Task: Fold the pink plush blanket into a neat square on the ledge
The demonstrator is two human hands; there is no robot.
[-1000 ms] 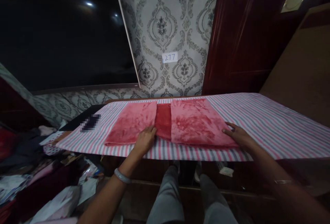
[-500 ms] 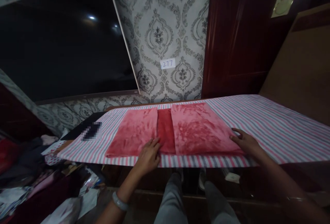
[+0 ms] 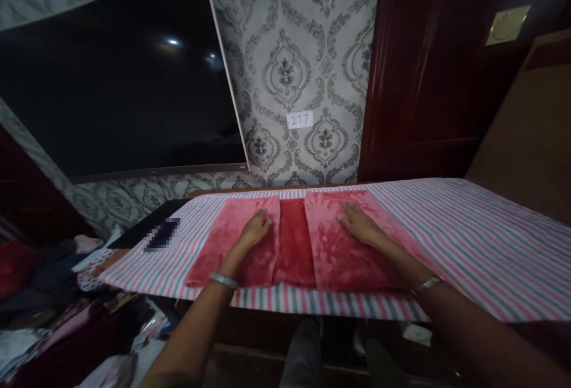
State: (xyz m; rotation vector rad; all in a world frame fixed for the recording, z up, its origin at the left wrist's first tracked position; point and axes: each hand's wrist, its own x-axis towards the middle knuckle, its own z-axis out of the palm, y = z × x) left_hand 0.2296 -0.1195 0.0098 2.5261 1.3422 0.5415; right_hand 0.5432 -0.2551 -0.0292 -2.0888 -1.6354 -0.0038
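A plush red-pink cloth (image 3: 339, 263) lies on the table with its two sides folded inward. Between the folded panels a darker red strip (image 3: 295, 239) shows. My left hand (image 3: 256, 228) rests on the left panel near its inner edge, fingers stretched out. On the far part of the right panel lies my right hand (image 3: 360, 224), its fingers extended and the thumb apart. Neither hand grips the fabric. What kind of plush article this is, I cannot make out.
A striped pink, grey and white cloth (image 3: 482, 239) covers the table. On its left sits a blurred dark object (image 3: 163, 234). Clothes and papers (image 3: 57, 340) are heaped at the lower left. A television (image 3: 120, 90) and a cardboard panel (image 3: 530, 132) stand behind.
Both hands have moved from the near and right edges of the plush cloth onto its panels, farther from me. The view has shifted slightly. The folds look the same.
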